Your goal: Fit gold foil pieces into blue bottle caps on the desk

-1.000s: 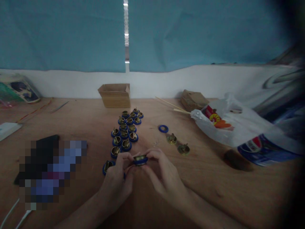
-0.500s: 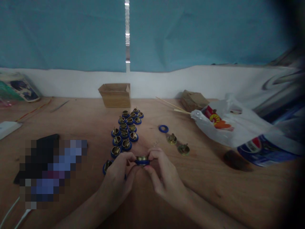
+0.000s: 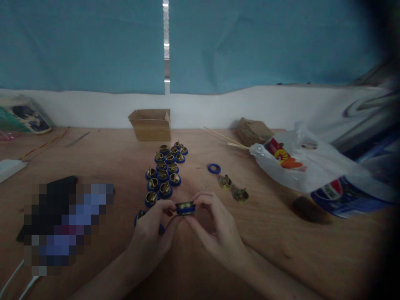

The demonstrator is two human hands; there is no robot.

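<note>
Between my two hands sits a round brass fitting with a blue ring point(image 3: 185, 208) around it. My left hand point(image 3: 153, 233) pinches its left side with thumb and fingers, and my right hand point(image 3: 217, 227) pinches the right side. Beyond my left hand stand several brass fittings with blue rings point(image 3: 165, 190), grouped in a long cluster, a few partly hidden by that hand. Off to the right lie a loose blue ring point(image 3: 214, 168) and two brass fittings without visible rings, one nearer the ring point(image 3: 225, 182) and one further right point(image 3: 240, 195).
A small open cardboard box point(image 3: 153, 127) stands at the back by the wall. On the right are a white plastic bag point(image 3: 300, 166), a Pepsi bottle point(image 3: 346, 196) on its side and a brown paper packet point(image 3: 253, 132). A pixelated dark object point(image 3: 50, 204) with cables lies left.
The held fitting has tilted slightly, its right side now higher, and shifted a little left. My right thumb has moved left underneath it. The things on the table have stayed put.
</note>
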